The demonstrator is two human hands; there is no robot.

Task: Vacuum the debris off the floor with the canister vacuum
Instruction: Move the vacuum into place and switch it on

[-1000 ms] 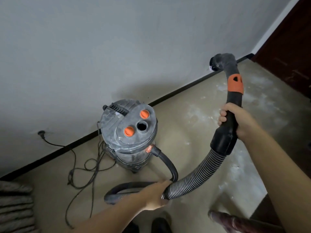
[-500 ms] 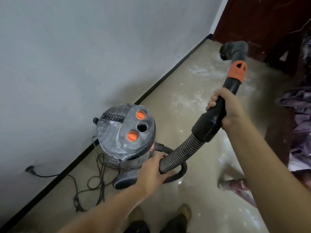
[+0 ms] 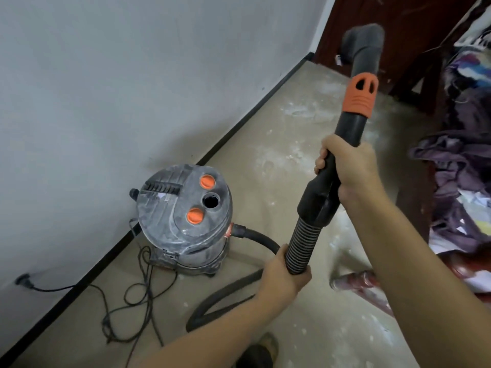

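A dusty grey canister vacuum [image 3: 183, 221] with two orange caps stands on the floor by the wall. Its ribbed hose [image 3: 303, 245] loops over the floor and rises to a black wand [image 3: 345, 134] with an orange collar [image 3: 360, 95] and a grey nozzle [image 3: 364, 41] held up in the air. My right hand [image 3: 348, 168] grips the black wand above the hose cuff. My left hand [image 3: 281, 277] grips the ribbed hose lower down. White dust and debris [image 3: 300, 110] lie scattered on the beige floor.
The power cord [image 3: 138, 285] lies tangled on the floor left of the canister, plugged in at the wall [image 3: 22, 281]. Dark wooden furniture [image 3: 414, 49] and a pile of clothes [image 3: 462, 181] stand at the right. A reddish leg [image 3: 356, 284] lies low right. My shoe [image 3: 260, 351] shows at the bottom.
The view has swung right along the wall. The wand has tilted more upright with the nozzle higher, and my left hand has slid up the hose nearer the cuff.
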